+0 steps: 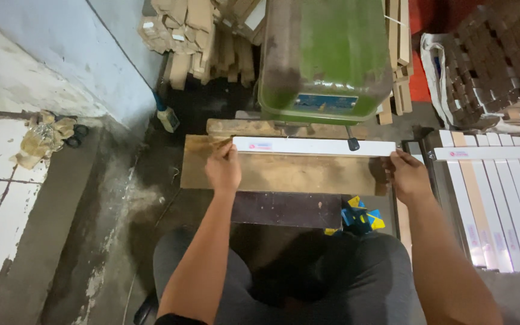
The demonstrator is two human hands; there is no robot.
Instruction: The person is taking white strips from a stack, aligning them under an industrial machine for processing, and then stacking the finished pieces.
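A long white strip point(314, 146) lies crosswise on the brown wooden work table point(284, 174), right in front of a green machine point(325, 57). My left hand point(223, 168) grips the strip's left end, fingers curled over its edge. My right hand point(408, 174) holds the strip's right end. Both arms reach forward from my lap, over my dark grey trousers.
Several white and tan strips point(495, 198) lie stacked side by side at the right. A sack of small brown blocks point(495, 60) sits at the back right. Wooden offcuts point(200, 36) pile up behind the machine. A brush point(167, 117) leans by the wall; blue-yellow scraps point(359, 218) lie under the table.
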